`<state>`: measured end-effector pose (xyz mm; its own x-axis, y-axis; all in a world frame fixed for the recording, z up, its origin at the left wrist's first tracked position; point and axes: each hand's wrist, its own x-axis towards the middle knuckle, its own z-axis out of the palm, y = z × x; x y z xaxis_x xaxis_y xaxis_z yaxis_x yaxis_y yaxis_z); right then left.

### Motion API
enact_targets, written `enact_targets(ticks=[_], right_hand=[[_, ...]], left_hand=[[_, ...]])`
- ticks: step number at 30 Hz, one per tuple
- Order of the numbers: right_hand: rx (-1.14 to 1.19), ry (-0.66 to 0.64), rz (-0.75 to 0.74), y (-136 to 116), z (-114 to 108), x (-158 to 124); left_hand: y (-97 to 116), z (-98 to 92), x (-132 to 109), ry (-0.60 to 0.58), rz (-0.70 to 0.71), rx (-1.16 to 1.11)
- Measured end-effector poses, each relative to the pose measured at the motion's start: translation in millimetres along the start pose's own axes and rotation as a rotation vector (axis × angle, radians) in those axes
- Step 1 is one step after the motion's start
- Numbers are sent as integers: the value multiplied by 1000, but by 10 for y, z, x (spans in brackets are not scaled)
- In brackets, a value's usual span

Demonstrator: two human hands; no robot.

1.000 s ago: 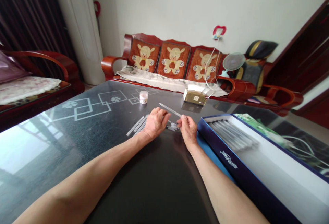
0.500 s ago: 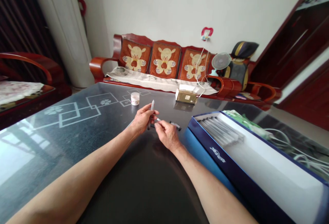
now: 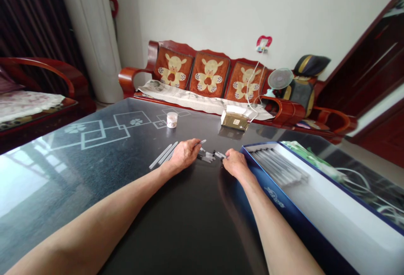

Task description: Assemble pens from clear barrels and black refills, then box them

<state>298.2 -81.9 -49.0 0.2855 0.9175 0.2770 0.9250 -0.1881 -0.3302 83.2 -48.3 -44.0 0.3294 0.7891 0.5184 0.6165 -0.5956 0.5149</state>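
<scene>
Left hand point(image 3: 184, 155) grip closed around a thin pen tube point(image 3: 201, 142), tip poking out at one o'clock. Right hand point(image 3: 235, 163) fingers are down on the loose pen parts point(image 3: 210, 156), grip unreadable. Risk: round pieces could roll on the slick counter point(image 3: 94, 169). Blue box point(image 3: 273, 191) crowds three o'clock; room opens beyond the spare tubes point(image 3: 162, 156) at nine.

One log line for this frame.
left hand: grips clear tube | right hand: at small parts | blue box: beside right hand
</scene>
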Motion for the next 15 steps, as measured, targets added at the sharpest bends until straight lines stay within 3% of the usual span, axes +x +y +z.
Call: enact_targets(ticks=[3, 5, 10, 15], right_hand=[[191, 139, -28, -6, -7, 24], [476, 195, -40, -89, -15, 24], [1416, -70, 127, -461, 43, -89], [1698, -104, 194, -573, 140, -200]], left_hand=[[-8, 30, -19, 2, 66, 30], [16, 40, -42, -7, 72, 60], [101, 77, -125, -37, 103, 122], [106, 121, -166, -35, 119, 163]])
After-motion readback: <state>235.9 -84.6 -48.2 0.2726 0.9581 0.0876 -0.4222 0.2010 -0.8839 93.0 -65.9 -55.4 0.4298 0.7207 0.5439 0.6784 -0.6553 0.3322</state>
